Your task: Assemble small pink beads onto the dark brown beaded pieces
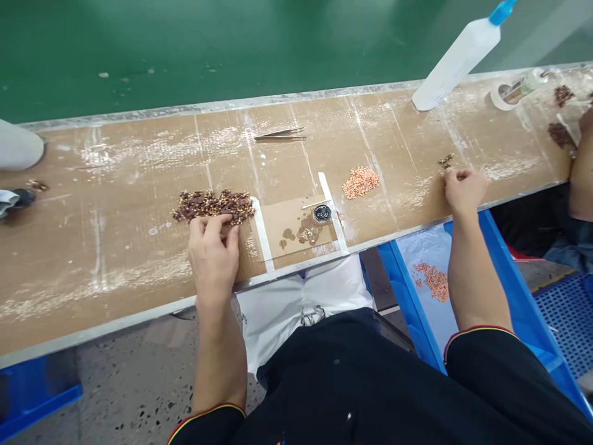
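Note:
At the near edge of a pile of small dark-brown and gold pieces [213,205], my left hand [214,256] has its fingers curled down, touching the pieces. Its thumb and fingertips are drawn close, and whatever lies between them is hidden. My right hand [466,190] rests on the board farther right, with thumb and fingers pinched together beside a few small brown-gold pieces [446,161]. What this pinch holds is too small to make out. Between the hands lie a heap of small orange-pink pieces [361,182] and a small round pot with dark contents [322,213].
Tweezers [280,134] lie toward the back of the brown worktable [139,247]. A white bottle with a blue tip [456,65] and a tape roll [504,97] stand right. Below is a blue bin [417,303] holding orange pieces. Another person's arm [582,167] is at far right.

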`<state>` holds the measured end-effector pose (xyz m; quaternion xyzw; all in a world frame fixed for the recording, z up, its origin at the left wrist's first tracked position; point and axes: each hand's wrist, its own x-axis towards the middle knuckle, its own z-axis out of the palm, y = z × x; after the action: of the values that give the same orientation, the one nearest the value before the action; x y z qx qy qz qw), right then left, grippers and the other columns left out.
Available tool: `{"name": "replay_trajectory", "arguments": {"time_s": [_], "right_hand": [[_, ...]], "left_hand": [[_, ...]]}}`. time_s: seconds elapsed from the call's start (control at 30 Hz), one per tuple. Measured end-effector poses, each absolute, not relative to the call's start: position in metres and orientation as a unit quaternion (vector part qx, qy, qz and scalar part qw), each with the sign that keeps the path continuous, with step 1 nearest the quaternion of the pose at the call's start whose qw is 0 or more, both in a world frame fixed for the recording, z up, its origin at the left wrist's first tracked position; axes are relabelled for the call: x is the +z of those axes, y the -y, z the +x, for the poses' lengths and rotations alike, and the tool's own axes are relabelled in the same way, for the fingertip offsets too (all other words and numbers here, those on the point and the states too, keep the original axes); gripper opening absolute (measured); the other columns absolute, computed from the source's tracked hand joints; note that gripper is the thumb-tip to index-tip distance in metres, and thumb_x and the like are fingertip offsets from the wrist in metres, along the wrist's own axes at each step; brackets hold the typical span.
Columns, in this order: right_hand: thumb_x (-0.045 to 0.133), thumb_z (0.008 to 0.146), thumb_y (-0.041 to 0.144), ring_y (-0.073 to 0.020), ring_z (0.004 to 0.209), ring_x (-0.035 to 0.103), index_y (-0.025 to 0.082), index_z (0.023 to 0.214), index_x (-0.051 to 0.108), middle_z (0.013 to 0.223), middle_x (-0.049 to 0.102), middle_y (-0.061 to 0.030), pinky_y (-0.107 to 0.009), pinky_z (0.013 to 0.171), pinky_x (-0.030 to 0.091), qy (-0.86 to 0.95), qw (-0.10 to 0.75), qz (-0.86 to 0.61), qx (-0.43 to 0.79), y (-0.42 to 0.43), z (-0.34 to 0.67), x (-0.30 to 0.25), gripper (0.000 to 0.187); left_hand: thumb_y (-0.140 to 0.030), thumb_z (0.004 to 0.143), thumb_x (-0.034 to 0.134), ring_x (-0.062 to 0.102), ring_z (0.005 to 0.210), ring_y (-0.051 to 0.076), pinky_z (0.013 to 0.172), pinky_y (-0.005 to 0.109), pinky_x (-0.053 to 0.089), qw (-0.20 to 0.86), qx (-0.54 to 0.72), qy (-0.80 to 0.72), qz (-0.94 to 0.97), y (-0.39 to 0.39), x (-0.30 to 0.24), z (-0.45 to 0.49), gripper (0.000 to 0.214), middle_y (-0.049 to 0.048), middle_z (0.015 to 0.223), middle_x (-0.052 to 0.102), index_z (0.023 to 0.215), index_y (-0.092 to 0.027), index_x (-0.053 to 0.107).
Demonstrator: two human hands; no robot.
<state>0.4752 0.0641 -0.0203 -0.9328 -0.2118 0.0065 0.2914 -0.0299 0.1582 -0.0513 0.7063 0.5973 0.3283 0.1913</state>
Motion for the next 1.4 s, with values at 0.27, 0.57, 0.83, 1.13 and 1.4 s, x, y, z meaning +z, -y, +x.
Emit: {"name": "replay_trajectory", "arguments": {"time_s": [0.27,0.57,0.83,1.13,1.4], "right_hand": [[0.07,0.09,0.032,-0.0245,0.071,0.063,0.027,0.079,0.057,0.074,0.066,-0.0032,-0.038,0.074,0.051,0.457,0.284,-0.84,0.066,-0.058,0.417,-0.042,0.017],[0.064,0.093,0.025,-0.0242,0.071,0.062,0.027,0.086,0.06,0.088,0.073,-0.0075,-0.041,0.077,0.054,0.659,0.212,-0.716,0.09,-0.084,0.363,-0.045,0.008],[0.061,0.091,0.025,-0.026,0.074,0.061,0.027,0.082,0.052,0.084,0.07,-0.0084,-0.038,0.073,0.046,0.683,0.12,-0.717,0.072,-0.098,0.364,-0.035,0.013],[0.061,0.086,0.023,-0.028,0.074,0.061,0.029,0.076,0.045,0.075,0.067,-0.0071,-0.038,0.07,0.042,0.685,0.084,-0.718,0.088,-0.099,0.367,-0.031,0.02],[0.065,0.08,0.019,-0.027,0.07,0.063,0.029,0.075,0.046,0.073,0.066,-0.0049,-0.038,0.071,0.046,0.688,0.088,-0.709,0.127,-0.095,0.369,-0.027,0.021]], "left_hand": [[-0.03,0.096,0.068,0.068,0.089,0.029,0.093,0.049,0.052,0.191,0.349,-0.575,0.715,-0.172,-0.046,-0.044,0.011,0.0082,0.094,0.067,0.089,-0.027,0.075],[-0.037,0.098,0.074,0.081,0.089,0.021,0.088,0.041,0.069,0.27,0.451,-0.604,0.599,-0.117,-0.043,-0.07,0.014,0.0031,0.1,0.084,0.093,-0.025,0.077],[-0.031,0.087,0.079,0.08,0.068,0.017,0.064,0.028,0.069,0.374,0.488,-0.575,0.54,-0.091,-0.037,-0.044,0.013,0.006,0.087,0.085,0.082,-0.02,0.073],[-0.036,0.083,0.089,0.073,0.056,0.012,0.048,0.02,0.058,0.538,0.49,-0.51,0.459,-0.098,-0.037,-0.011,0.02,0.0064,0.087,0.088,0.095,-0.02,0.085],[-0.042,0.08,0.095,0.075,0.064,0.013,0.062,0.027,0.067,0.624,0.474,-0.463,0.414,-0.104,-0.049,0.007,0.036,0.0086,0.096,0.088,0.108,-0.021,0.089]]}}
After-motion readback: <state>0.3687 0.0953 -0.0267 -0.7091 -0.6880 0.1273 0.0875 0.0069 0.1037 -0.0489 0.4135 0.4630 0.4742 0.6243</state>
